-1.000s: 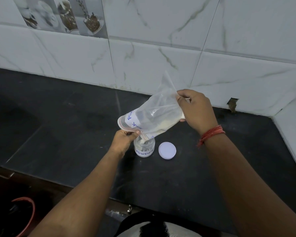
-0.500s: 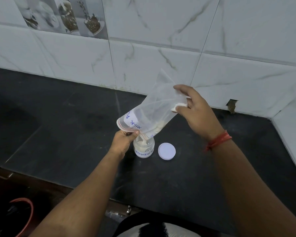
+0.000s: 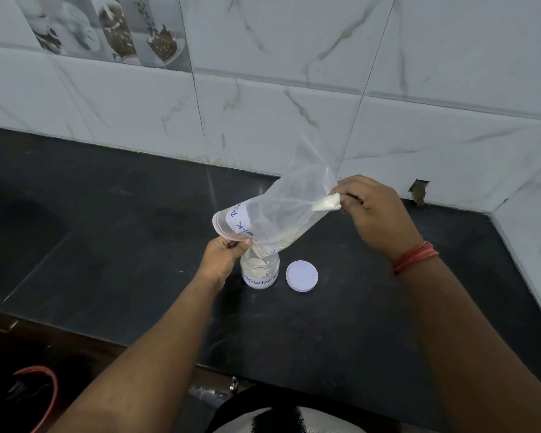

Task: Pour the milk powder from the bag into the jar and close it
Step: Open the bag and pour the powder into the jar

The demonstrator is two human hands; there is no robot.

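Observation:
A clear zip bag point(image 3: 278, 210) labelled MILK POWDER hangs tilted, its open red-striped mouth pointing down over a small clear jar point(image 3: 260, 273) marked POWDER. White powder lies in the jar and clings inside the bag near its mouth. My left hand point(image 3: 224, 256) pinches the bag's mouth edge right beside the jar's opening. My right hand point(image 3: 372, 210) pinches the bag's raised bottom corner, where a lump of powder is trapped. The jar's white round lid point(image 3: 302, 275) lies flat on the counter just right of the jar.
The jar stands on a black stone counter point(image 3: 122, 245) backed by a white marble-tiled wall point(image 3: 294, 104) that turns a corner at the right. A red-rimmed container point(image 3: 41, 389) sits below the counter's front edge at lower left.
My right hand has shifted from gripping the bag's side to pinching its bottom corner. The powder has slid toward the bag's mouth, and more lies in the jar.

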